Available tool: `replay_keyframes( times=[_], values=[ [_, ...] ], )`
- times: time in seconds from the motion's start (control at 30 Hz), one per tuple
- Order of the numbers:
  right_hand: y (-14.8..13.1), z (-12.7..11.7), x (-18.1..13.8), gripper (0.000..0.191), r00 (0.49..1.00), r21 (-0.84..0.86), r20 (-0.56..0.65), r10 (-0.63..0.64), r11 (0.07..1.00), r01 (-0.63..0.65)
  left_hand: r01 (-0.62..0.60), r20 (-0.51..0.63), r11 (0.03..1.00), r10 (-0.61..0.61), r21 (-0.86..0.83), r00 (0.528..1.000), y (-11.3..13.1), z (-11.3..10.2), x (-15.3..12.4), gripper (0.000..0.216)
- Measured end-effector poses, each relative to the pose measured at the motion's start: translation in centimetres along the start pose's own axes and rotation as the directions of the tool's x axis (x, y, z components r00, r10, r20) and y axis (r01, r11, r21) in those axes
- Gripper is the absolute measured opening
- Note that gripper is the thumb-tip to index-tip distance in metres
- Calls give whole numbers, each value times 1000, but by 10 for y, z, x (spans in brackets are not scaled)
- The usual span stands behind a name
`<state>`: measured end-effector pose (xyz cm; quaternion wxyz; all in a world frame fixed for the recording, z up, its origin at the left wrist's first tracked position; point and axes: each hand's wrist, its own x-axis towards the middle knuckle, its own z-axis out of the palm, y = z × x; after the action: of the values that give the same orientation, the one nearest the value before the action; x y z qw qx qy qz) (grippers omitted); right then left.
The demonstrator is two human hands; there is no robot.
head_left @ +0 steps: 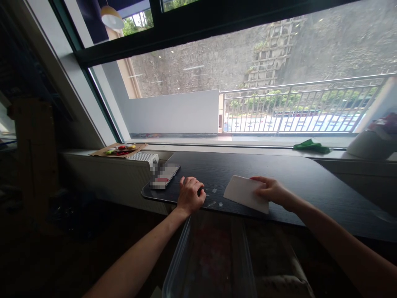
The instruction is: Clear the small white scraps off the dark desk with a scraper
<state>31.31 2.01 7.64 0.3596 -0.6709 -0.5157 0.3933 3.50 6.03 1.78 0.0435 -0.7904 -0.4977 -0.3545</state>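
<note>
My right hand [269, 190] grips a flat, stiff-looking white sheet [243, 191] by its right side, fingers above and thumb against its face. The sheet is tilted just over the front part of the dark table [235, 163]. My left hand [190, 192] is closed near the table's front edge. Something small and black [200, 191] shows between its thumb and fingers, too hidden to name. Between the two hands, several small pale scraps [214, 191] lie on the tabletop.
A flat case or device [169, 176], partly blurred out, lies at the table's left end. Below the front edge stands a clear plastic bin [176, 265]. On the windowsill are a green cloth [311, 146] and a cardboard piece [99, 152] with colourful items. A radiator [124, 176] runs at left.
</note>
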Motion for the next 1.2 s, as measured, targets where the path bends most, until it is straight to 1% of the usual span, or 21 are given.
replay_keyframes(
  times=[0.23,0.57,0.9,1.07,1.2],
  values=[
    [1,4,-2,60,998,30,57,27,999,-29,-7,-2,1000,7,1,1000,-1,1,-1,14],
    [4,4,-3,61,989,85,141,47,995,-59,-9,1,1000,9,1,1000,-1,1,-1,17],
    [-2,4,-14,60,979,146,195,60,985,-89,-12,-3,1000,12,7,1000,-2,1,-1,15],
    [-6,2,-19,59,978,166,203,50,982,-85,-13,-2,1000,13,8,1000,-2,1,-1,15],
    [-4,0,-16,60,987,180,160,31,982,-60,-9,3,1000,9,3,1000,-1,0,-1,15]
  ],
)
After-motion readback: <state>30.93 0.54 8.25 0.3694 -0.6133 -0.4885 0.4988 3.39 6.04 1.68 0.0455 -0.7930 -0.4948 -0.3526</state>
